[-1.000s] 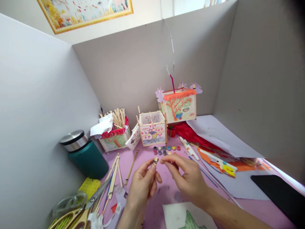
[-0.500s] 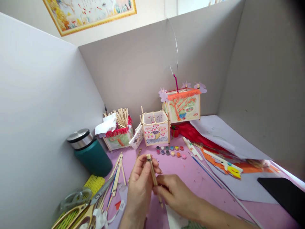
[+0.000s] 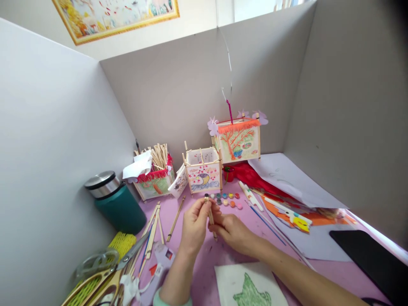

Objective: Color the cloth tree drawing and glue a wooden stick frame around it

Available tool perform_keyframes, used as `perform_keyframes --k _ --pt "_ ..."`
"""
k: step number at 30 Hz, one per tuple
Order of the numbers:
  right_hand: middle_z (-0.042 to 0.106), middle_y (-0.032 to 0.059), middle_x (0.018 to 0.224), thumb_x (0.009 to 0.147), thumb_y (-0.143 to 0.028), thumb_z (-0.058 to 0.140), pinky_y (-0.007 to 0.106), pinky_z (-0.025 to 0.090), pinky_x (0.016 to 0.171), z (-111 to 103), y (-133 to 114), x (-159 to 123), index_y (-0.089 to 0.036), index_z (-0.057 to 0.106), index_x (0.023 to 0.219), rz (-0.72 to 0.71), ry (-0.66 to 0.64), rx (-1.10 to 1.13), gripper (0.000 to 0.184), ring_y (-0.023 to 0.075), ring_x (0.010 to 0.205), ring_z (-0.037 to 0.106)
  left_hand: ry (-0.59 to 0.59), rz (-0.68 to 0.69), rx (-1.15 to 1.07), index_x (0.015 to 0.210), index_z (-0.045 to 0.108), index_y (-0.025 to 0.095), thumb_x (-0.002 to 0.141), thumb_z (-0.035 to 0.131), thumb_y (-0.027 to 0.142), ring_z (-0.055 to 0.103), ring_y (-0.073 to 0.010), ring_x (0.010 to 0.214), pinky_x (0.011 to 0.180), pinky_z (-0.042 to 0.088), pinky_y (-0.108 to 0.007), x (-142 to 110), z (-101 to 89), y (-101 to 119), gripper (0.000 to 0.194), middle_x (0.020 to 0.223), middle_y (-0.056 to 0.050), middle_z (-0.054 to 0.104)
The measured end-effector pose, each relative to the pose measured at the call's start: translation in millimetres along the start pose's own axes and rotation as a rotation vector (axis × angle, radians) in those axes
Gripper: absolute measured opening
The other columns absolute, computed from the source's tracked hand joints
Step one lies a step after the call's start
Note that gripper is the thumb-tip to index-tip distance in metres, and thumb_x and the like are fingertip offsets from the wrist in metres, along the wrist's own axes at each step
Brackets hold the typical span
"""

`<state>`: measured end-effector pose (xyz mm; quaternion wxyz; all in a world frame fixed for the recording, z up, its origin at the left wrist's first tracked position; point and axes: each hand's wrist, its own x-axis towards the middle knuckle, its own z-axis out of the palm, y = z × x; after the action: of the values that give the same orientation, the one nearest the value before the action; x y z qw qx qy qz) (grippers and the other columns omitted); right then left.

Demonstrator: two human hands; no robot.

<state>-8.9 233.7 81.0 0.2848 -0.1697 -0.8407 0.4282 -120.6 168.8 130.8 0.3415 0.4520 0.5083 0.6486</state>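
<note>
My left hand (image 3: 195,227) pinches the upper end of a short bundle of wooden sticks (image 3: 211,219), which stands nearly upright and has a dark band near its lower end. Lower down, the fingers of my right hand (image 3: 235,233) close round the same bundle. Just below my hands lies a white sheet (image 3: 223,278) with a green drawing on it. Left of my left hand, a similar banded stick bundle (image 3: 176,219) rests on the purple table. More pale sticks (image 3: 154,231) lie farther left.
Along the back stand a stick-filled box (image 3: 156,187), a stick-framed box (image 3: 205,176) and an orange-fringed lantern (image 3: 240,142). A teal bottle (image 3: 119,208), scissors (image 3: 129,255) and glue gun (image 3: 153,282) are left. Paint pots (image 3: 225,202), brushes (image 3: 264,223) and a black slab (image 3: 360,259) lie right.
Both hands and the bundle have moved away from me, the bundle still held. More of the green drawing shows below. The whole view has shifted slightly.
</note>
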Motion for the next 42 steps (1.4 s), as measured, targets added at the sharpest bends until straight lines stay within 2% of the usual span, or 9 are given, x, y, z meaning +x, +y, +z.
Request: perform_keyframes --k 4,9,15,19,25,30,35,38,42 --pt "0.056 -0.0021 0.065 0.084 -0.012 0.044 0.021 0.038 0.058 3.0 1.6 -0.4 -0.018 0.051 0.073 -0.01 0.019 0.014 0.013 0.0106 0.059 0.052 0.009 0.005 -0.008 0.091 0.062 0.016 0.085 0.052 0.036 0.059 -0.0119 0.072 0.07 0.047 -0.023 -0.6 0.8 -2.1 0.023 0.076 -0.001 0.063" --pt "0.057 -0.0006 0.066 0.085 -0.011 0.042 0.021 0.038 0.058 6.6 4.8 -2.1 -0.016 0.053 0.074 -0.02 0.048 -0.024 0.016 0.0108 0.059 0.052 -0.028 -0.071 -0.153 0.102 0.057 0.017 0.085 0.051 0.036 0.051 -0.0079 0.06 0.053 0.041 -0.018 2.2 10.3 -9.2 0.026 0.075 0.001 0.055" --pt "0.056 -0.0003 0.066 0.086 -0.013 0.039 0.022 0.037 0.059 12.8 3.7 -2.2 -0.017 0.05 0.074 -0.01 0.072 -0.019 0.017 0.0119 0.06 0.051 -0.006 -0.077 -0.344 0.086 0.053 0.017 0.087 0.05 0.035 0.038 -0.0044 0.048 0.047 0.031 -0.017 4.9 11.8 -21.6 0.018 0.06 0.006 0.043" --pt "0.056 0.0001 0.07 0.085 -0.011 0.04 0.022 0.037 0.062 12.0 -0.4 -2.6 -0.017 0.051 0.074 -0.065 0.064 -0.055 0.016 0.0123 0.064 0.051 0.041 -0.051 -0.434 0.085 0.052 0.018 0.088 0.048 0.032 0.026 -0.0037 0.044 0.042 0.022 -0.017 4.2 13.1 -18.5 0.015 0.053 0.008 0.032" --pt "0.055 -0.0017 0.063 0.086 -0.012 0.039 0.022 0.037 0.06 11.4 -3.3 -4.4 -0.018 0.05 0.073 -0.035 0.018 -0.029 0.018 0.0118 0.06 0.05 0.067 -0.058 -0.439 0.084 0.051 0.018 0.088 0.047 0.034 0.02 -0.0036 0.042 0.039 0.017 -0.016 3.3 14.1 -15.5 0.016 0.051 0.009 0.029" --pt "0.057 -0.0002 0.07 0.086 -0.014 0.042 0.022 0.036 0.062 12.8 1.0 -3.7 -0.017 0.051 0.074 -0.06 0.074 -0.081 0.015 0.0123 0.063 0.051 0.042 -0.067 -0.431 0.093 0.055 0.018 0.086 0.051 0.036 0.033 -0.003 0.043 0.041 0.028 -0.016 5.1 10.5 -19.1 0.021 0.059 0.007 0.041" --pt "0.054 -0.001 0.067 0.087 -0.027 0.049 0.022 0.032 0.057 11.0 4.5 -4.3 -0.017 0.05 0.072 -0.011 0.116 -0.21 0.018 0.0114 0.059 0.047 0.072 -0.077 -0.46 0.113 0.054 0.02 0.082 0.057 0.032 0.057 -0.0097 0.065 0.063 0.046 -0.024 5.6 0.1 -21.4 0.033 0.083 0.0 0.057" --pt "0.055 -0.0003 0.068 0.089 -0.032 0.046 0.023 0.032 0.058 12.2 7.8 -5.9 -0.017 0.05 0.071 -0.011 0.087 -0.256 0.024 0.0118 0.06 0.048 0.089 -0.083 -0.507 0.112 0.056 0.02 0.081 0.058 0.032 0.057 -0.0104 0.063 0.069 0.048 -0.029 4.0 -3.3 -21.6 0.033 0.079 0.001 0.057" --pt "0.054 -0.0015 0.065 0.091 -0.031 0.042 0.022 0.033 0.058 14.6 10.5 -6.7 -0.017 0.049 0.07 -0.005 -0.01 -0.237 0.026 0.0112 0.059 0.049 0.083 -0.075 -0.568 0.105 0.059 0.018 0.081 0.057 0.031 0.047 -0.0068 0.053 0.054 0.042 -0.022 2.5 -0.7 -23.4 0.028 0.069 0.003 0.051"
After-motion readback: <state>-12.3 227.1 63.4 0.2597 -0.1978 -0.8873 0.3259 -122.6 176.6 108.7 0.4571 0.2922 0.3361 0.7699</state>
